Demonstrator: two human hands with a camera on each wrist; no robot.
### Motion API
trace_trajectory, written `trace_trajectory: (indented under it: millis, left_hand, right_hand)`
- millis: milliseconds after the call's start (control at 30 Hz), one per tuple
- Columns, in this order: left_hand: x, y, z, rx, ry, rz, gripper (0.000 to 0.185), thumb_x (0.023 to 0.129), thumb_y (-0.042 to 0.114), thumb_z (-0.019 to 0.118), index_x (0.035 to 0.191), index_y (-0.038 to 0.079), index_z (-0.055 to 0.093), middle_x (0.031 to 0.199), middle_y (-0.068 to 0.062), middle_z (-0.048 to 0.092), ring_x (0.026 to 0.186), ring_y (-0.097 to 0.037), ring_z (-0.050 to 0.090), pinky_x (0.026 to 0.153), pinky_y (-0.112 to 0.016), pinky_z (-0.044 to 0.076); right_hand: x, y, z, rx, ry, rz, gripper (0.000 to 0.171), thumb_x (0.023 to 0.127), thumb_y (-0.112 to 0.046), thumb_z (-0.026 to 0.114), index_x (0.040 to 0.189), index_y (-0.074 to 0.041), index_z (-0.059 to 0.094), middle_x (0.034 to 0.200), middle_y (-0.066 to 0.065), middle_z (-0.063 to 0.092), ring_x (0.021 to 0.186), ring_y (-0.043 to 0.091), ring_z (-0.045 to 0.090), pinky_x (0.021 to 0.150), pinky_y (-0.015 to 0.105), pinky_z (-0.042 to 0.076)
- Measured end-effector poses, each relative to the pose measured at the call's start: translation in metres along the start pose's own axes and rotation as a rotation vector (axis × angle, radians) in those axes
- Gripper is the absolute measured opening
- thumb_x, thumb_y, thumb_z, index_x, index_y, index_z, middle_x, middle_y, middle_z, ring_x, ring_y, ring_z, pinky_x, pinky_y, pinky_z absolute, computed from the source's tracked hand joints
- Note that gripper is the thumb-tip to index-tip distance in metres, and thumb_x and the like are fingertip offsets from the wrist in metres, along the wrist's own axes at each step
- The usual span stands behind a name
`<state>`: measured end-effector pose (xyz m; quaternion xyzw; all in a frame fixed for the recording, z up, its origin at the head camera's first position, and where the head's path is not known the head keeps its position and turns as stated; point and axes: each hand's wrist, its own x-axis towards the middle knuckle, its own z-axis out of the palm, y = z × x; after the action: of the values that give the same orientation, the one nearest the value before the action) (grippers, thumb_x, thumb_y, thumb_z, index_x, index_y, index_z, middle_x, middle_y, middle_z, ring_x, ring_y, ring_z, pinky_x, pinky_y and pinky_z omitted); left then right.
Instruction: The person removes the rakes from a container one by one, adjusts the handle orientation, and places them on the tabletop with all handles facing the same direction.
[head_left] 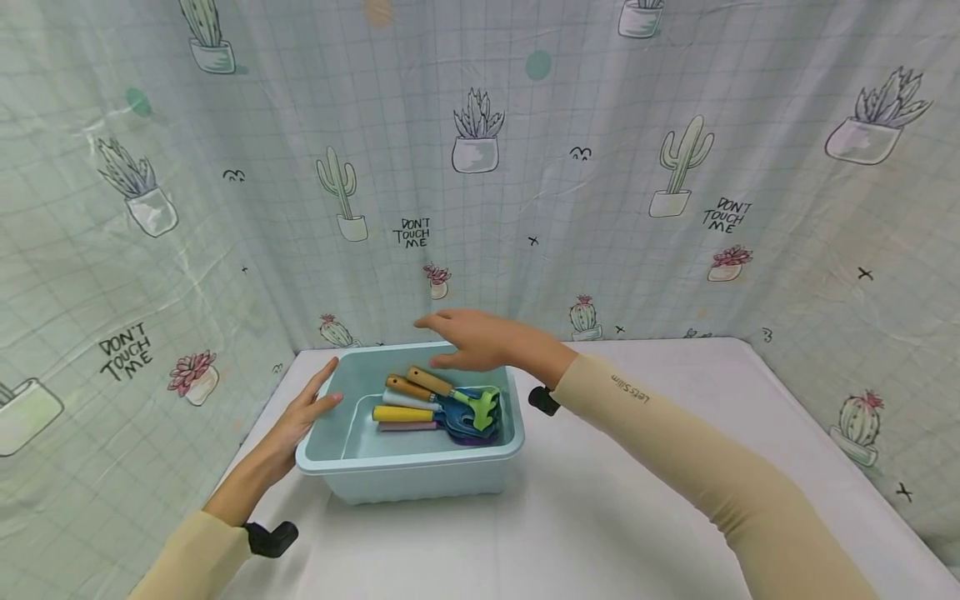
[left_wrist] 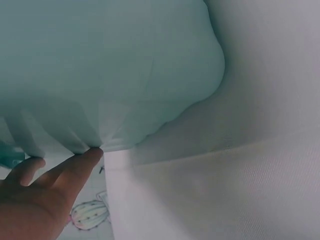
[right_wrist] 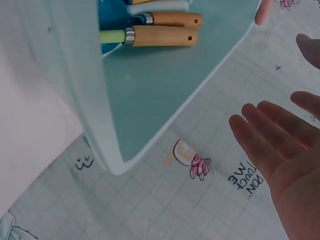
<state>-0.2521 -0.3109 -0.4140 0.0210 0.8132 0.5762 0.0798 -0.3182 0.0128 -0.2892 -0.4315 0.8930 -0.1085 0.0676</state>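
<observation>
A pale blue plastic bin stands on the white table. My left hand holds its left rim, with the thumb over the inner side; in the left wrist view, the fingers touch the outer wall. Above the bin's back right part, my right hand hovers with its fingers stretched out, apart from the bin and holding nothing. Inside lie toy garden tools: a green hand rake with a wooden handle, blue scoop-like heads, and wooden, white, yellow and pink handles.
The white table extends to the right and in front of the bin. A curtain printed with potted cacti hangs behind and along both sides. Black wrist straps show on both arms.
</observation>
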Motion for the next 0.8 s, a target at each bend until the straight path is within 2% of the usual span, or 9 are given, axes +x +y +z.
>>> trace_trajectory:
  millis: [133,267,500,700,800]
  left_hand:
    - [0.0,0.001,0.001,-0.002,0.006,-0.007,0.078,0.109,0.04,0.048,0.166,0.036,-0.005,0.176,-0.008,-0.011,0.159,-0.05,0.002,0.121,-0.068,0.021]
    - [-0.001,0.001,0.002,-0.007,0.011,-0.013,0.078,0.109,0.04,0.048,0.166,0.037,-0.005,0.176,-0.007,-0.012,0.16,-0.049,0.002,0.122,-0.068,0.021]
    - [-0.001,0.0,0.003,-0.014,0.001,-0.012,0.077,0.11,0.031,0.047,0.166,0.038,-0.005,0.175,-0.006,-0.012,0.16,-0.047,0.0,0.122,-0.068,0.02]
    - [0.001,-0.001,0.002,-0.016,0.006,-0.021,0.077,0.108,0.022,0.045,0.166,0.038,-0.004,0.175,-0.006,-0.012,0.16,-0.047,-0.001,0.122,-0.069,0.018]
    - [0.001,-0.001,0.003,-0.02,0.01,-0.022,0.078,0.108,0.021,0.044,0.166,0.038,-0.004,0.176,-0.006,-0.012,0.16,-0.048,0.001,0.122,-0.068,0.02]
  right_hand:
    - [0.009,-0.003,0.001,0.014,-0.007,-0.002,0.067,0.103,-0.039,0.062,0.161,-0.019,0.035,0.163,0.007,0.043,0.148,0.026,0.046,0.121,0.046,0.04]
    - [0.02,-0.003,0.006,0.023,-0.017,-0.003,0.066,0.103,-0.037,0.063,0.16,-0.017,0.037,0.158,0.007,0.05,0.14,0.024,0.054,0.116,0.043,0.045]
    - [0.038,0.002,0.02,0.079,-0.052,0.015,0.055,0.103,-0.03,0.065,0.151,-0.013,0.045,0.141,0.014,0.064,0.126,0.027,0.064,0.105,0.039,0.053]
    - [0.047,0.005,0.034,0.111,-0.087,0.055,0.046,0.103,-0.025,0.064,0.145,-0.014,0.052,0.119,0.008,0.071,0.103,0.02,0.067,0.088,0.033,0.058]
    - [0.051,0.006,0.04,0.112,-0.099,0.075,0.044,0.102,-0.024,0.064,0.144,-0.015,0.054,0.126,0.009,0.069,0.109,0.02,0.066,0.092,0.034,0.057]
